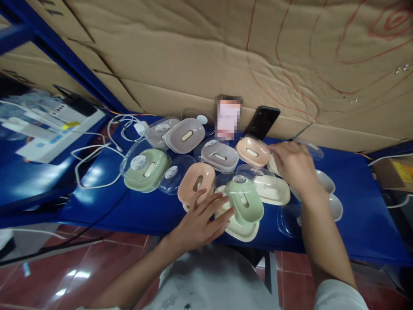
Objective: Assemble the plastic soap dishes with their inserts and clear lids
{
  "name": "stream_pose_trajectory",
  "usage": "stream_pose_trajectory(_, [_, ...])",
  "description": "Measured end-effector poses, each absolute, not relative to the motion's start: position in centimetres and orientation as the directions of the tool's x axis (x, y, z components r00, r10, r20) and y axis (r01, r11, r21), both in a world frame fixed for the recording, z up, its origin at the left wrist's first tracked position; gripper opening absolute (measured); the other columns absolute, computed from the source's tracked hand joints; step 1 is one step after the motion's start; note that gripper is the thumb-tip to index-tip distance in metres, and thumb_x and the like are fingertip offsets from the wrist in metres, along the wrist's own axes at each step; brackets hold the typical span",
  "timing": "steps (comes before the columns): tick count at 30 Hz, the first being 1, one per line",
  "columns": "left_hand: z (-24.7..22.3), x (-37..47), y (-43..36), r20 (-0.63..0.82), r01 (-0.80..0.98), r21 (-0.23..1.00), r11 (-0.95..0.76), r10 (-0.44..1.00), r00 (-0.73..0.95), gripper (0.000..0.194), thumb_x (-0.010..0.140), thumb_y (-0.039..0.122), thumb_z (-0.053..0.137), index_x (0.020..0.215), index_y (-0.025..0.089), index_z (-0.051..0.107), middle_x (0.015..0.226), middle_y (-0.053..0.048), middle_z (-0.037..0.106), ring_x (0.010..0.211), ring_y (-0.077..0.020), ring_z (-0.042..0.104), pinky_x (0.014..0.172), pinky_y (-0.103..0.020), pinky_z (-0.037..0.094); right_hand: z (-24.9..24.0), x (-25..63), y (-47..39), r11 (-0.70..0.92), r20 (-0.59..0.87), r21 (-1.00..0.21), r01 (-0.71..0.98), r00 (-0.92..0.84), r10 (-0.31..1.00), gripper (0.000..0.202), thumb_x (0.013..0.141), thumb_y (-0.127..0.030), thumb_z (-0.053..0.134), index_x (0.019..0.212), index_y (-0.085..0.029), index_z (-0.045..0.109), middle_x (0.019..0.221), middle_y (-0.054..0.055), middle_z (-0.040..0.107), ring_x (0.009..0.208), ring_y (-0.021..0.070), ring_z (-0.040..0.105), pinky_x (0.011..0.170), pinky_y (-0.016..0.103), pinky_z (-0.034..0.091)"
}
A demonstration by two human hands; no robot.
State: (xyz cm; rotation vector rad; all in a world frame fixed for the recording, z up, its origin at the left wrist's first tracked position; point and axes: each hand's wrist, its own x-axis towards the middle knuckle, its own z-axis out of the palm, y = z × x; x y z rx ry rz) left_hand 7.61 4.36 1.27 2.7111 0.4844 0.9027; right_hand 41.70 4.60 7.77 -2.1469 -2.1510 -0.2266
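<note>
Peach dish under spread left fingers; right fingers at cream dish, hold unclear.

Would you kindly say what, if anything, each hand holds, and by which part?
The left hand, spread partly over a peach dish, grips nothing visible. The right hand is at a cream dish; any hold there cannot be told.

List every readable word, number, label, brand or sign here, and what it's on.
Apparently "11": cardboard, cut off at the top edge.
A small star: shirt; nearby print too blurred to read.
Round labels on clear lids: too small to read.
Phone screen: pixelated, unreadable.
Dark marks on cardboard, far left: unreadable.
</note>
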Motion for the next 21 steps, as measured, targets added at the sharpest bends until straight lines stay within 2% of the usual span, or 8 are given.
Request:
stream_pose_trajectory(2, [1.3,7.9,4.3,0.525,0.214,0.332,-0.919,0.369,0.767,0.032,0.101,0.022,0.069,0.133,0.024,0.070,0.138,-0.009,0.073,0.137,-0.0254,0.063,0.134,-0.051,0.026,7.7,40.2,4.6,0.096,0.063,-0.002,0.995,-0.096,0.993,0.038,0.108,-0.019,0.045,0.131,-0.021,0.075,0.120,0.011,0.082,0.108,0.0302,0.075,0.095,0.043,0.055])
stream_pose_trajectory(4, [1.2,8.1,4.0,0.492,0.191,0.320,-0.928,0.335,0.804,0.034,0.102,0.027,0.069,0.136,0.025,0.069,0.141,-0.009,0.071,0.140,-0.0264,0.060,0.135,-0.052,0.023,7.3,38.9,4.7,0.130,-0.060,-0.001,0.991,-0.130,0.990,0.042,0.108,-0.017,0.047,0.143,-0.024,0.069,0.124,0.011,0.081,0.108,0.0294,0.077,0.091,0.041,0.058])
stream_pose_trajectory(8, [0.6,8.7,3.1,0.435,0.143,0.287,-0.947,0.262,0.862,0.037,0.104,0.042,0.070,0.137,0.027,0.069,0.150,-0.010,0.066,0.147,-0.0281,0.054,0.137,-0.055,0.015,6.2,38.0,5.5,0.039,-0.180,0.090,0.995,-0.022,0.983,0.052,0.108,-0.023,0.050,0.161,-0.020,0.051,0.148,0.019,0.069,0.109,0.0326,0.079,0.078,0.039,0.060])
stream_pose_trajectory(11, [0.1,8.9,2.6,0.433,0.138,0.285,-0.948,0.256,0.864,0.036,0.103,0.044,0.070,0.135,0.028,0.069,0.150,-0.010,0.065,0.146,-0.0278,0.055,0.138,-0.056,0.012,5.5,38.4,6.4,-0.003,-0.196,0.107,0.994,0.024,0.980,0.056,0.111,-0.034,0.051,0.164,-0.019,0.044,0.149,0.021,0.067,0.113,0.0341,0.078,0.076,0.039,0.060])
stream_pose_trajectory(15, [-0.3,9.2,2.4,0.423,0.161,0.290,-0.943,0.277,0.863,0.031,0.104,0.041,0.071,0.132,0.030,0.069,0.150,-0.010,0.066,0.145,-0.0263,0.056,0.138,-0.054,0.013,5.1,39.0,7.5,0.068,-0.215,0.059,0.996,-0.054,0.975,0.041,0.112,-0.032,0.050,0.149,-0.020,0.061,0.137,0.017,0.075,0.118,0.0329,0.076,0.087,0.039,0.057])
stream_pose_trajectory(18, [-0.6,9.5,2.3,0.431,0.181,0.297,-0.937,0.301,0.851,0.027,0.103,0.040,0.072,0.129,0.030,0.070,0.151,-0.009,0.066,0.146,-0.0251,0.056,0.138,-0.053,0.011,4.6,39.4,7.7,0.126,-0.127,-0.003,0.992,-0.125,0.984,0.035,0.112,-0.025,0.047,0.139,-0.017,0.067,0.138,0.017,0.075,0.126,0.0321,0.071,0.100,0.042,0.051])
stream_pose_trajectory(21, [-1.1,9.7,2.0,0.460,0.188,0.301,-0.935,0.314,0.831,0.013,0.102,0.035,0.074,0.112,0.026,0.073,0.149,-0.007,0.068,0.147,-0.0246,0.055,0.139,-0.052,0.009,4.3,40.2,7.6,0.156,-0.009,-0.067,0.985,-0.157,0.987,0.036,0.112,-0.024,0.043,0.135,-0.013,0.068,0.142,0.018,0.073,0.130,0.0331,0.067,0.104,0.046,0.046])
